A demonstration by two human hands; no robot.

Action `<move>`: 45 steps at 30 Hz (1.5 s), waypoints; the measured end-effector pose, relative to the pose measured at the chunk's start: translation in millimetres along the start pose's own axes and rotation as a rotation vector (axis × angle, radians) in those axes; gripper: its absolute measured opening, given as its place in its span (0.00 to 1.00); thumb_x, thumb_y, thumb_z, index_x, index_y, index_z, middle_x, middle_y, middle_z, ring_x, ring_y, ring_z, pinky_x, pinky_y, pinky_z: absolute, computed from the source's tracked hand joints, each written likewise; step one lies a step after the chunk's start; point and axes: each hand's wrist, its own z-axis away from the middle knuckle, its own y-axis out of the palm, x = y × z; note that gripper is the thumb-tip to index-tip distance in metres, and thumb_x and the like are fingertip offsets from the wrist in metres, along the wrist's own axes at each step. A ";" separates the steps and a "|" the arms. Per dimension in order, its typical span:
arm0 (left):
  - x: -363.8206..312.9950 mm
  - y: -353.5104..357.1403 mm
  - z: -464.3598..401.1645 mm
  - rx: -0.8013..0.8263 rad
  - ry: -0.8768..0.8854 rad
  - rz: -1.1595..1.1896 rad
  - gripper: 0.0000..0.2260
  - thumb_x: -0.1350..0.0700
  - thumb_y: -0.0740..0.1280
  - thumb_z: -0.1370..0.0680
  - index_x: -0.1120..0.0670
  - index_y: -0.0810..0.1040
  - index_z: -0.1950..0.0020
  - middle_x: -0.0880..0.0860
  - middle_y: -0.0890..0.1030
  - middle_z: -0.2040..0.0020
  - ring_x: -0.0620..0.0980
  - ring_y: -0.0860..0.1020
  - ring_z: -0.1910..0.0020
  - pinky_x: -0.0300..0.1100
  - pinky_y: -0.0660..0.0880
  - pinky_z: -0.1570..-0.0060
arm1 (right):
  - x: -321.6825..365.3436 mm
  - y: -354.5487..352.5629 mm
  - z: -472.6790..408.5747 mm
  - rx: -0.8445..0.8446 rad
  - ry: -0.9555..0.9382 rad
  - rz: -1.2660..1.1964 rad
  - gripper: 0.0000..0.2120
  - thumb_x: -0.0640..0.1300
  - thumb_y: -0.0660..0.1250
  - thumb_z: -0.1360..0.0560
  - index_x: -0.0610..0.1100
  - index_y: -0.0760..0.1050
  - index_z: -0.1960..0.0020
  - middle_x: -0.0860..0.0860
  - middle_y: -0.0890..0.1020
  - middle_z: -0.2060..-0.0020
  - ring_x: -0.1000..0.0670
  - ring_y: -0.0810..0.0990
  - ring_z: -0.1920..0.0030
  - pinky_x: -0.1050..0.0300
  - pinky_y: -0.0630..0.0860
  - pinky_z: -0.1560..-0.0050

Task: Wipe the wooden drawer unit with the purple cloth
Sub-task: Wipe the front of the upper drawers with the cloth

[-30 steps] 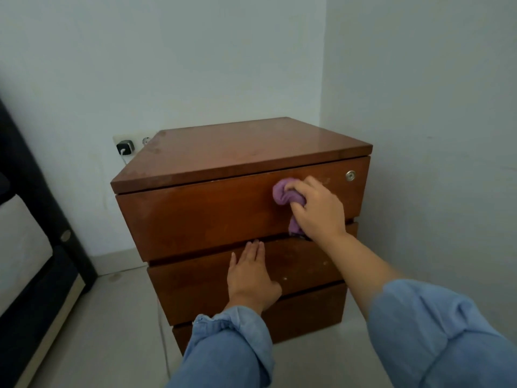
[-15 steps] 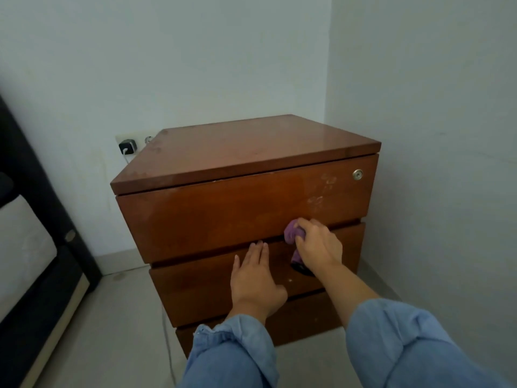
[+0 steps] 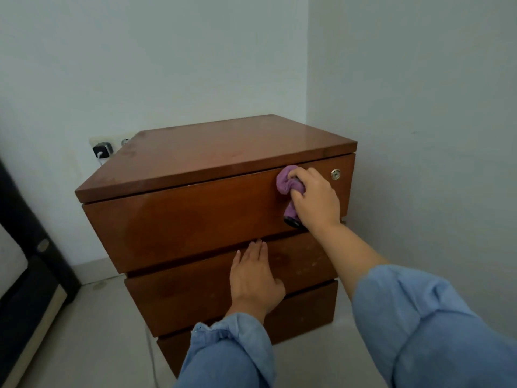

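- Step in hand: wiping the top drawer front, right end, just under the lid edge.
- Right hand (image 3: 314,198) has its fingers curled round the bunched cloth (image 3: 288,184), pressing it against the wood just left of the lock (image 3: 335,174).
- Left hand (image 3: 253,277) lies flat with fingers straight on the middle drawer front, holding nothing; likely bracing the unit (image 3: 218,219).
- To do well: keep pressure even, overlap passes leftward along the grain, work round the lock, spread the cloth for more contact.
- A dark piece hangs below the cloth; possibly a tag or a wristband, unclear.
- Unit: three drawers, reddish-brown varnish, stands on the floor in the far right corner of the room. Top shows dull smudges towards its far left; middle front has pale flecks.
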 end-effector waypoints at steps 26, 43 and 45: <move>0.5 1.3 -2.7 0.052 -0.026 0.044 0.41 0.41 0.61 0.27 0.52 0.46 0.20 0.48 0.47 0.20 0.47 0.46 0.22 0.49 0.44 0.24 | -20.1 -7.0 -10.5 -0.098 0.187 -0.029 0.07 0.42 0.60 0.27 0.50 0.75 0.54 0.48 0.78 0.54 0.43 0.77 0.53 0.47 0.76 0.56; 5.0 0.9 -1.4 0.077 -0.014 0.036 0.42 0.40 0.61 0.27 0.51 0.42 0.21 0.46 0.44 0.20 0.46 0.43 0.22 0.50 0.43 0.24 | -61.7 -7.5 27.6 -0.102 0.316 0.001 0.09 0.44 0.60 0.27 0.53 0.77 0.51 0.50 0.79 0.54 0.45 0.78 0.55 0.50 0.77 0.57; 4.0 2.3 -0.8 0.065 -0.016 0.033 0.42 0.40 0.61 0.27 0.51 0.43 0.21 0.47 0.45 0.20 0.46 0.44 0.22 0.50 0.44 0.24 | -54.2 -16.1 10.2 -0.123 0.260 0.037 0.10 0.45 0.60 0.27 0.53 0.77 0.50 0.49 0.78 0.52 0.45 0.78 0.54 0.48 0.77 0.56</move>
